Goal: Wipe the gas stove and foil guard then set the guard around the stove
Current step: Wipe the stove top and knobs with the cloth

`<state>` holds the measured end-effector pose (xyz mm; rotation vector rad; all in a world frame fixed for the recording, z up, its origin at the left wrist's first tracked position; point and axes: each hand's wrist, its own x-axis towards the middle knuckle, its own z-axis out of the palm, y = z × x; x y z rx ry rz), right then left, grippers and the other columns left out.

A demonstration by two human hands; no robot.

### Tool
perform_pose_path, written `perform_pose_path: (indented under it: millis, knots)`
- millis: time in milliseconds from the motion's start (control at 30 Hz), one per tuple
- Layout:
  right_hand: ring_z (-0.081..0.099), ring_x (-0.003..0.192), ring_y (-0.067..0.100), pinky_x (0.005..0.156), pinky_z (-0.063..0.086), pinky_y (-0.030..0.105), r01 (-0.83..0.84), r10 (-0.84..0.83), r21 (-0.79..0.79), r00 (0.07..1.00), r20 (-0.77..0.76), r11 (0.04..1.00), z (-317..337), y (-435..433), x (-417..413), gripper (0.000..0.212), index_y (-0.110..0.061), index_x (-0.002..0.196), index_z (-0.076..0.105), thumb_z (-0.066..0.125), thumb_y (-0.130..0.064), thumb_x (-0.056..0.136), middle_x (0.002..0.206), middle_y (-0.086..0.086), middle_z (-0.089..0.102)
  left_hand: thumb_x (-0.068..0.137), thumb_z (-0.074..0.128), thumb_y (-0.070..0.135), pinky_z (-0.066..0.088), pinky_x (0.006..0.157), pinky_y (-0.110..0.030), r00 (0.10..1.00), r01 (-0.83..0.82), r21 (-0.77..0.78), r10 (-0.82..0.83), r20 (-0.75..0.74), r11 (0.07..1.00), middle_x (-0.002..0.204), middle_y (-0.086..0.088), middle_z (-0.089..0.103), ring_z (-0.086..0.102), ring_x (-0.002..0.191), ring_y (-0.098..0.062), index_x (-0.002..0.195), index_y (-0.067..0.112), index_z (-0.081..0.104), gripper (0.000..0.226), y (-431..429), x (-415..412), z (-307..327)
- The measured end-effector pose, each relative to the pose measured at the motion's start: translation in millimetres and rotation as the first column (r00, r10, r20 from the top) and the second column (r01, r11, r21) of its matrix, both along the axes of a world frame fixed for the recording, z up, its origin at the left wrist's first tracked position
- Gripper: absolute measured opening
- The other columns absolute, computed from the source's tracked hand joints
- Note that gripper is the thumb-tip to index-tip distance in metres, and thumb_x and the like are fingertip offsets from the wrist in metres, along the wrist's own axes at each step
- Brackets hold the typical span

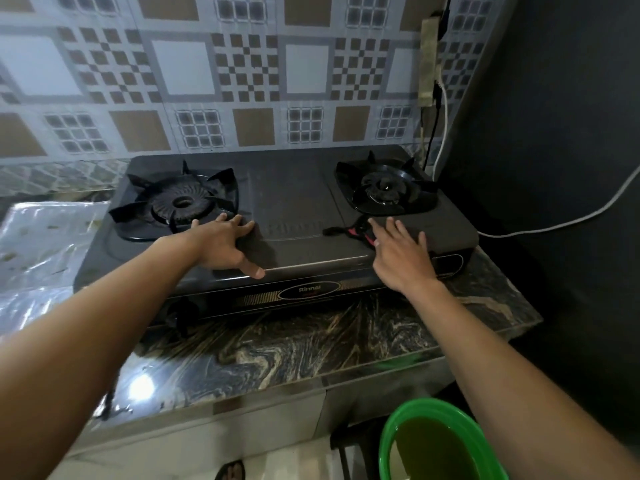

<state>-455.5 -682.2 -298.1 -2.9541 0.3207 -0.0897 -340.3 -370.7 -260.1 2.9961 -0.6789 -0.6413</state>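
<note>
**Wiping the stove top: hand and cloth placement**

Right hand [398, 251] lies flat on the gas stove [294, 195], fingers straight and spread, closed round nothing. Its forefinger rests at the edge of a dark cloth [348, 232] with red trim, bunched just in front of the right burner [384, 190]. Left hand [225, 242] is likewise open, palm down beside the left burner [180, 202], thumb on the front lip, apparently bracing the body.

Foil guard [45, 244] lies flat just beside the stove's left end, spotted with grease, not yet set up. Green basin [391, 441] of murky water sits below the counter [311, 341], right.

Judgement: spread the cloth under the whole palm before stroking. Brace firmly so the stove does not slide. Work round the pan supports and rinse often.
</note>
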Motion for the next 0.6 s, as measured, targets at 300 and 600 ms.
perform_pose_path:
  millis: [300, 600]
  knots:
    - [0.011, 0.151, 0.022, 0.119, 0.003, 0.058, -0.038, 0.034, 0.022, 0.984, 0.176, 0.999, -20.0, 105.5, -9.8, 0.052, -0.030, 0.155, 0.020, 0.029, -0.027, 0.103, 0.162, 0.006, 0.024, 0.060, 0.066, 0.082, 0.001, 0.116, -0.067, 1.000, -0.011, 0.003, 0.011, 0.007, 1.000, 0.166, 0.005, 0.000, -0.006, 0.153, -0.023, 0.158, 0.033, 0.007, 0.124, -1.4, -4.1, 4.2]
    - [0.012, 0.151, 0.018, 0.122, 0.003, 0.050, -0.103, 0.107, -0.031, 0.974, 0.199, 0.994, -35.2, 49.4, -24.5, 0.050, -0.030, 0.154, 0.022, 0.018, -0.038, 0.105, 0.162, 0.001, 0.024, 0.057, 0.066, 0.084, -0.001, 0.117, -0.066, 1.000, 0.008, -0.007, -0.008, 0.003, 1.000, 0.166, 0.006, 0.001, -0.004, 0.153, -0.023, 0.158, 0.034, 0.008, 0.126, 1.2, -0.1, 2.3]
